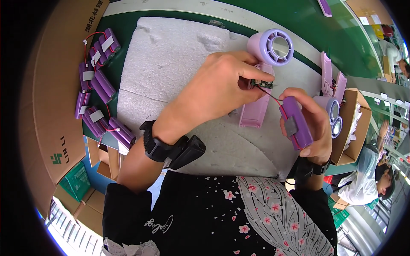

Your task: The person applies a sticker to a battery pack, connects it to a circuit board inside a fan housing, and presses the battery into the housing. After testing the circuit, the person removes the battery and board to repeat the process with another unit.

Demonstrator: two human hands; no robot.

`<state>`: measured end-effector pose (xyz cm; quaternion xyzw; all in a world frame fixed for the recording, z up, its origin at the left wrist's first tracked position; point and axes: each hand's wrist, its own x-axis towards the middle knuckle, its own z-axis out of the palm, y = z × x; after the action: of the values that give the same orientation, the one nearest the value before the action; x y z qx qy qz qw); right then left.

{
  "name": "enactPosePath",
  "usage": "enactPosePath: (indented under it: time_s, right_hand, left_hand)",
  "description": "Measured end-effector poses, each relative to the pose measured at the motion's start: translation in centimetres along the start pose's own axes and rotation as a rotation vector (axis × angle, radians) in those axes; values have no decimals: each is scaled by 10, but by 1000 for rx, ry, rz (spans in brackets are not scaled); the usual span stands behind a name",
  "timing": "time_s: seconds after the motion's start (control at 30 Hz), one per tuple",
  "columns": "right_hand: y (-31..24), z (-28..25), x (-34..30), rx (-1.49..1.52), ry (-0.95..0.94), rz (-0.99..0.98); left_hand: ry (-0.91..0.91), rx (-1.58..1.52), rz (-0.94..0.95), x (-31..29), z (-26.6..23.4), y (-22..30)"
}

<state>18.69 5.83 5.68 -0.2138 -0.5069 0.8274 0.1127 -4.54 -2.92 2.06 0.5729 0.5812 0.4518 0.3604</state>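
While gripping purple battery pack (300,117) in right hand (317,123), just right of pink casing (255,113), pinching circuit board (265,84) in left hand (224,81); possibly tearing thin wires (269,94) loose by tugging, or dropping pack onto polystyrene slab (162,64) by loosening grip.

A factory assembly floor is seen here: a green workbench (127,25) is partly covered by a white foam slab (171,55), where a lilac handheld fan (279,47) is laid open. On the left, red-wired purple battery packs (103,86) are set out in a cluster; on the right, more fan heads (336,127) and pink shell parts (326,74) are placed beside an open carton (365,121). Now, near left, a green plastic crate (76,181) is spotted among cardboard boxes (94,205), and far right, workers in white (363,187) are glimpsed.
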Motion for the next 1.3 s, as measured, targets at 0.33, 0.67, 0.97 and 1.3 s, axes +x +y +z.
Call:
enactPosePath:
  time_s: [0.33,0.67,0.97,1.3]
  right_hand:
    - [5,30,2,-931,83,-124]
    - [18,37,14,-1261,98,-439]
    - [29,39,11,-1275,183,-454]
    - [32,43,10,-1238,256,-416]
  left_hand:
    - [37,91,59,-2,3,0]
    - [29,199,174,-1,-2,3]
    - [-10,157,217,-2,-5,1]
    - [-42,145,192,-1,-8,3]
